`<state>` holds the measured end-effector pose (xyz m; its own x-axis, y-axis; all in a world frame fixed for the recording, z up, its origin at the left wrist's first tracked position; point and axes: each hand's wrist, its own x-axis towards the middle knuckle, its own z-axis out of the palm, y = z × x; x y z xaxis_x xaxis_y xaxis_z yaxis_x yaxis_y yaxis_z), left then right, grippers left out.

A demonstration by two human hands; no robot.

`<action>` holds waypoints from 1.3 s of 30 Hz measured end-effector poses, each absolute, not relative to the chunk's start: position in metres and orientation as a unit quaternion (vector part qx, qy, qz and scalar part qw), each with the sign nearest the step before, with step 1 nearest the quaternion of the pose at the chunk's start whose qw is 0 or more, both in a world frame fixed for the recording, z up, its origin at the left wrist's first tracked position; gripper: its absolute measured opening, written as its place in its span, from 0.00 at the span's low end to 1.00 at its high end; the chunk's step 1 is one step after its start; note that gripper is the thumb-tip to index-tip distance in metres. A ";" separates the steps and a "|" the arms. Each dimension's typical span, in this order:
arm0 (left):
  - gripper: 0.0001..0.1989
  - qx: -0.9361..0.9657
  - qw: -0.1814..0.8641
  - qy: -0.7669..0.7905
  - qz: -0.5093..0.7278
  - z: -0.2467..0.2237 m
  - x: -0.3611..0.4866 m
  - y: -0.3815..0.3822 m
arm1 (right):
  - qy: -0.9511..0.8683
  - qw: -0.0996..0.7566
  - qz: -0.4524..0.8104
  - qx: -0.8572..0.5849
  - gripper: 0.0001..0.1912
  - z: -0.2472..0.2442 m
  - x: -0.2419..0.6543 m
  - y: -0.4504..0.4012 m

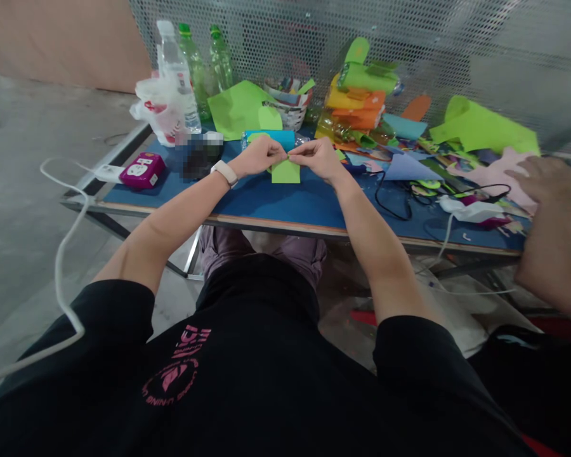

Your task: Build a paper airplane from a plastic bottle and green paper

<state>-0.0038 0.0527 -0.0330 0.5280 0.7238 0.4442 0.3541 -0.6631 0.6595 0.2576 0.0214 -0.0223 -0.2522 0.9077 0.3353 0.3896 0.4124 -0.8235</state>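
My left hand and my right hand meet over the blue table, their fingertips pinched at the top edge of a small green paper piece. Both hands have hold of this piece, which hangs or lies just below the fingers. Right behind them lies a clear bottle wrapped in blue paper, with green paper parts at its left end. A larger green sheet rests behind the bottle. My left wrist wears a white band.
Bottles, a plastic bag with a cup and a purple box are at the left. Wrapped bottles, paper scraps and cables fill the right. Another person's hand is at the far right.
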 end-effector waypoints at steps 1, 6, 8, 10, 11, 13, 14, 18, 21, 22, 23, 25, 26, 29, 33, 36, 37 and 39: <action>0.16 0.838 0.250 0.327 0.358 -0.031 -0.004 0.052 | -0.727 0.421 0.309 -0.445 0.23 -0.022 0.258 0.021; 0.10 0.834 0.244 0.330 0.368 -0.028 -0.003 0.049 | -0.734 0.415 0.315 -0.436 0.25 -0.018 0.258 0.015; 0.08 0.834 0.245 0.330 0.369 -0.028 -0.002 0.048 | -0.741 0.412 0.310 -0.430 0.25 -0.018 0.258 0.015; 0.06 0.832 0.249 0.333 0.367 -0.028 -0.002 0.046 | -0.745 0.414 0.298 -0.429 0.25 -0.019 0.258 0.018; 0.06 0.831 0.250 0.335 0.367 -0.027 -0.001 0.046 | -0.745 0.416 0.292 -0.432 0.24 -0.019 0.258 0.019; 0.09 0.829 0.250 0.337 0.370 -0.026 -0.001 0.044 | -0.742 0.422 0.281 -0.439 0.24 -0.021 0.258 0.023; 0.12 0.829 0.250 0.336 0.371 -0.026 -0.002 0.044 | -0.740 0.426 0.277 -0.441 0.24 -0.021 0.257 0.024; 0.24 0.831 0.262 0.318 0.374 -0.029 -0.002 0.048 | -0.737 0.441 0.269 -0.436 0.25 -0.022 0.256 0.023; 0.20 0.830 0.254 0.318 0.381 -0.033 -0.002 0.053 | -0.738 0.444 0.280 -0.424 0.25 -0.022 0.257 0.020; 0.18 0.829 0.249 0.321 0.385 -0.034 -0.002 0.055 | -0.738 0.444 0.286 -0.421 0.25 -0.022 0.257 0.019; 0.15 0.827 0.245 0.324 0.388 -0.034 -0.002 0.056 | -0.738 0.443 0.293 -0.417 0.25 -0.022 0.258 0.019; 0.13 0.823 0.239 0.329 0.397 -0.035 -0.003 0.057 | -0.738 0.439 0.306 -0.412 0.29 -0.024 0.259 0.020; 0.12 0.821 0.238 0.330 0.401 -0.035 -0.003 0.058 | -0.738 0.438 0.309 -0.410 0.31 -0.024 0.260 0.022; 0.12 0.817 0.240 0.329 0.409 -0.034 -0.004 0.057 | -0.741 0.438 0.307 -0.406 0.36 -0.027 0.261 0.025; 0.16 0.816 0.248 0.324 0.410 -0.033 -0.004 0.055 | -0.737 0.444 0.313 -0.403 0.37 -0.026 0.258 0.024; 0.19 0.819 0.243 0.323 0.408 -0.033 -0.003 0.055 | -0.732 0.445 0.312 -0.411 0.34 -0.023 0.255 0.022; 0.20 0.823 0.239 0.321 0.404 -0.033 -0.003 0.055 | -0.731 0.447 0.309 -0.413 0.34 -0.022 0.254 0.021; 0.21 0.832 0.233 0.317 0.390 -0.034 -0.003 0.056 | -0.731 0.452 0.301 -0.414 0.33 -0.021 0.255 0.022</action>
